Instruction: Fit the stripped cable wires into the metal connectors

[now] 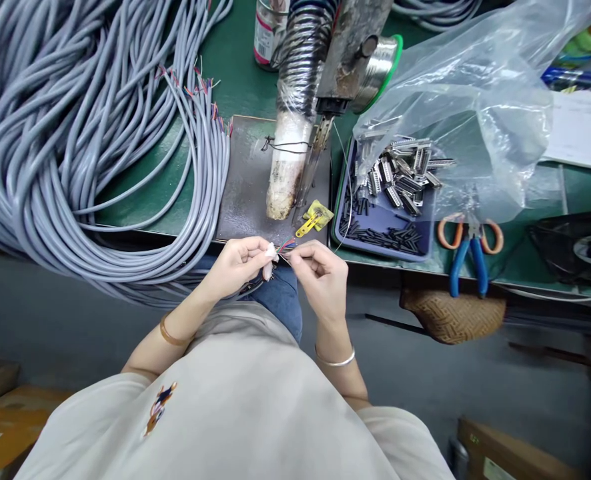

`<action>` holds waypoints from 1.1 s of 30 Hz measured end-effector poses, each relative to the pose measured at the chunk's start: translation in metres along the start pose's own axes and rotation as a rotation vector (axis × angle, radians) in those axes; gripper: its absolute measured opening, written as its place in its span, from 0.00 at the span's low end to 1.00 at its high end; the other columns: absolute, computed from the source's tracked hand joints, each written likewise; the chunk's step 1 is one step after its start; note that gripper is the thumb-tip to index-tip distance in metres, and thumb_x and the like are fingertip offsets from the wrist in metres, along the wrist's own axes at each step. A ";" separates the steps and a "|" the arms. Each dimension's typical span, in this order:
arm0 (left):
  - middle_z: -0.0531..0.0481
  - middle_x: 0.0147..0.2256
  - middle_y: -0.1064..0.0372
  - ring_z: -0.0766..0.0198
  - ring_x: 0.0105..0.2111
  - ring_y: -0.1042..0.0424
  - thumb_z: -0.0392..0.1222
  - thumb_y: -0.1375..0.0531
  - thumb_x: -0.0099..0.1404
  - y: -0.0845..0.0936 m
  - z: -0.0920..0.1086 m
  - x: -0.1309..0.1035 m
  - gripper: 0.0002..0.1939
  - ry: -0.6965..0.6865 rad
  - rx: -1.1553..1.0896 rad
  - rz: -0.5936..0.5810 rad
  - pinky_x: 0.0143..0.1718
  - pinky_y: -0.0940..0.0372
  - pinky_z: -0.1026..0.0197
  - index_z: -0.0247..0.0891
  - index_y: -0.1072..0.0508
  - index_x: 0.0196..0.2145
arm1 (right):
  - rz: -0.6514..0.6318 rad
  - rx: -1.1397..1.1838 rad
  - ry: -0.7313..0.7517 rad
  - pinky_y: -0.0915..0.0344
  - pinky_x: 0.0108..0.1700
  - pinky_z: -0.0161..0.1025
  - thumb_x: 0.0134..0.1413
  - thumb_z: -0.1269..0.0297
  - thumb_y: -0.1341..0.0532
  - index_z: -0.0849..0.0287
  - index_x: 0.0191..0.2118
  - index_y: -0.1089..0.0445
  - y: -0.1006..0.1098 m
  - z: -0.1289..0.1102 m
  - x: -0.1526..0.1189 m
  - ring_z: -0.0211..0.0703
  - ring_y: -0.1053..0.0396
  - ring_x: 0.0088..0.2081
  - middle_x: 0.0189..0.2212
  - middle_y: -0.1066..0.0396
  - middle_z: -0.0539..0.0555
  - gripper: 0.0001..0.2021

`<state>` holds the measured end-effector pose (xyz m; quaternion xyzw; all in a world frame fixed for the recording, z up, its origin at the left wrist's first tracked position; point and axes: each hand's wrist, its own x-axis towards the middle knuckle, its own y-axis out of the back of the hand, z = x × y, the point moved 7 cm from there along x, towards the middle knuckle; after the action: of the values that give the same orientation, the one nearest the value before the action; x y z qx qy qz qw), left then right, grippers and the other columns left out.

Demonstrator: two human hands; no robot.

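My left hand (240, 265) is closed on a cable end at the front edge of the bench, with white wrapping on its thumb or fingertips. Thin coloured wires (287, 244) fan out between my two hands. My right hand (321, 272) pinches at these wires, its thumb and index finger together. Just beyond the hands, a yellow clip (308, 224) lies on a dark board (245, 177). Above the board hang a soldering tool (315, 157) and a hose with a white, browned end (283, 173).
Grey cables (150, 140) cover the left of the bench. On the right, a blue tray (428, 233) holds metal connectors and black tubes, partly under a plastic bag (500, 113). Blue-handled pliers (468, 257) overhang the bench edge. A solder spool (379, 70) stands behind.
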<state>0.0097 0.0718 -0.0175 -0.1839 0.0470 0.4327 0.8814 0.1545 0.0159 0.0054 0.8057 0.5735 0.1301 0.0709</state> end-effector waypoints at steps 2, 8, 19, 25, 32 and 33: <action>0.52 0.20 0.29 0.78 0.13 0.48 0.61 0.32 0.63 0.000 0.001 -0.001 0.26 0.018 -0.012 -0.029 0.15 0.56 0.69 0.32 0.27 0.31 | 0.041 0.046 -0.031 0.42 0.28 0.35 0.62 0.62 0.37 0.57 0.30 0.25 0.004 0.006 0.001 0.35 0.36 0.27 0.28 0.27 0.50 0.10; 0.51 0.21 0.28 0.78 0.14 0.48 0.61 0.32 0.64 -0.001 0.002 -0.001 0.26 0.025 0.009 -0.058 0.15 0.57 0.69 0.32 0.28 0.28 | 0.044 0.017 -0.068 0.42 0.26 0.34 0.59 0.61 0.34 0.56 0.34 0.22 0.002 0.014 0.001 0.36 0.35 0.28 0.29 0.29 0.50 0.06; 0.52 0.20 0.28 0.77 0.14 0.44 0.62 0.30 0.61 -0.001 0.000 0.001 0.26 -0.042 0.025 0.033 0.16 0.51 0.70 0.33 0.27 0.29 | 0.104 -0.063 -0.055 0.48 0.23 0.34 0.60 0.62 0.35 0.57 0.36 0.19 0.004 -0.003 -0.011 0.30 0.45 0.19 0.19 0.33 0.45 0.07; 0.53 0.21 0.28 0.77 0.14 0.45 0.64 0.30 0.59 -0.003 0.001 0.001 0.28 0.010 0.031 0.014 0.15 0.51 0.69 0.33 0.27 0.29 | 0.076 0.010 -0.111 0.48 0.22 0.33 0.59 0.61 0.35 0.58 0.32 0.20 -0.001 0.002 -0.008 0.30 0.45 0.18 0.18 0.35 0.44 0.08; 0.51 0.22 0.28 0.77 0.13 0.45 0.64 0.32 0.62 -0.003 0.003 0.001 0.28 0.035 0.026 -0.037 0.15 0.53 0.69 0.32 0.28 0.29 | -0.032 -0.193 0.180 0.44 0.23 0.34 0.65 0.62 0.37 0.55 0.39 0.19 -0.003 -0.010 -0.010 0.32 0.39 0.20 0.27 0.23 0.49 0.08; 0.51 0.22 0.28 0.77 0.14 0.45 0.63 0.32 0.62 -0.003 0.002 0.001 0.28 0.041 0.015 -0.044 0.15 0.53 0.69 0.32 0.28 0.29 | -0.046 -0.252 0.269 0.43 0.24 0.34 0.66 0.64 0.38 0.55 0.40 0.19 -0.004 -0.015 -0.010 0.32 0.38 0.21 0.27 0.23 0.49 0.08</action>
<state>0.0122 0.0720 -0.0148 -0.1868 0.0641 0.4089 0.8909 0.1430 0.0069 0.0173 0.7523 0.5753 0.3060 0.0970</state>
